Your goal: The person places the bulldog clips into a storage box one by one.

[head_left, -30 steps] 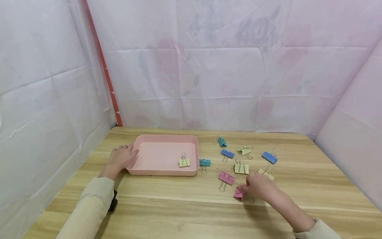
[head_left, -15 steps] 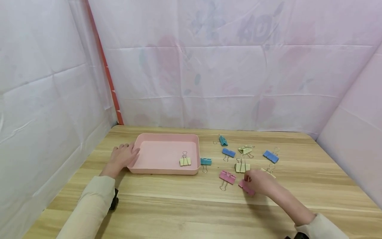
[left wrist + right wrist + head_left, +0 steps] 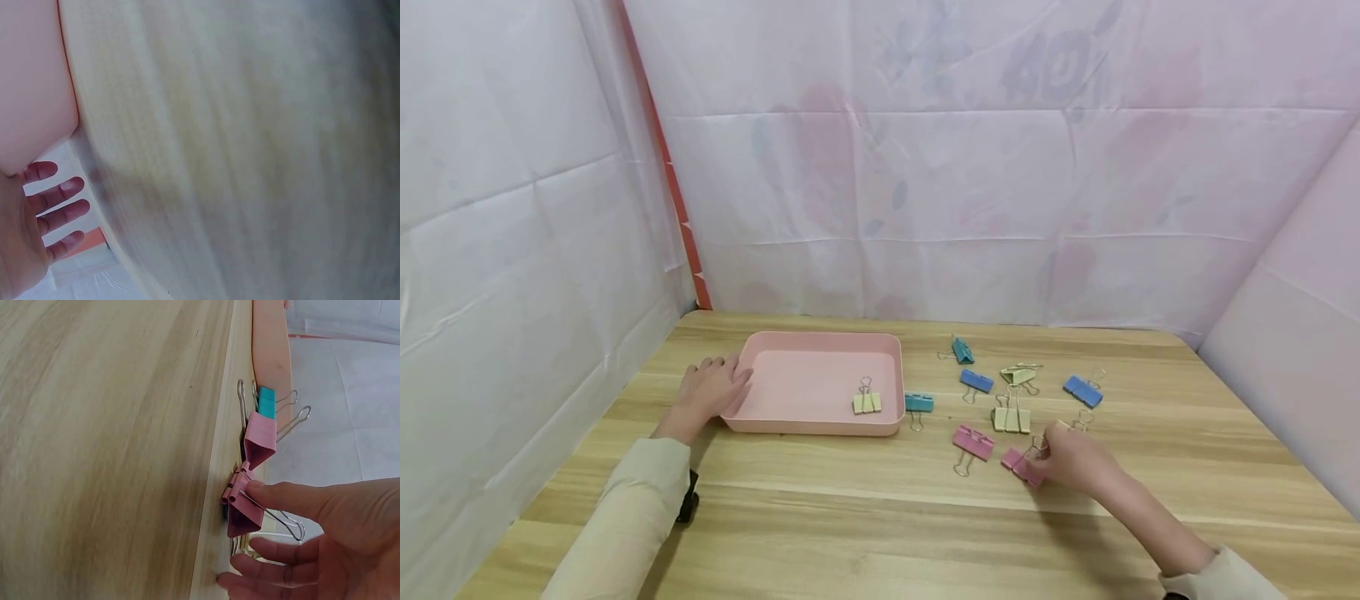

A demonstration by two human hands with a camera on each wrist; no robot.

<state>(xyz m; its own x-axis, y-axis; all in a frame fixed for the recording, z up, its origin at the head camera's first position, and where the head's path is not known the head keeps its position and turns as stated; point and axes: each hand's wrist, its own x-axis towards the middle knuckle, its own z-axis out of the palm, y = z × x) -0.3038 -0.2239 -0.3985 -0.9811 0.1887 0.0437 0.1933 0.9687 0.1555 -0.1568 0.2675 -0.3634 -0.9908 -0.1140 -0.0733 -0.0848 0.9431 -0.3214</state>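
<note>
My left hand (image 3: 703, 390) rests at the left rim of a pink tray (image 3: 805, 430), fingers straight, as the left wrist view also shows. Inside the tray lies one yellow binder clip (image 3: 867, 403). At right, my right hand (image 3: 1078, 458) is over a pink binder clip (image 3: 1017, 463) on the table; in the right wrist view the thumb touches this clip (image 3: 245, 519) beside its wire handle, while the other fingers extend loosely past it. A second pink binder clip (image 3: 973, 442) lies just left. A yellow binder clip behind the hand is partly hidden.
Beyond the right hand lie yellow binder clips (image 3: 1011, 420), blue binder clips (image 3: 1082, 390) and a teal one (image 3: 962, 350). Another teal binder clip (image 3: 919, 402) sits against the tray's right side. White sheets (image 3: 880, 208) enclose the table's back and sides.
The pink binder clip under my right hand has turned and shifted slightly right and away. The right hand has since drawn a little to the right of it. My left hand stays at the tray.
</note>
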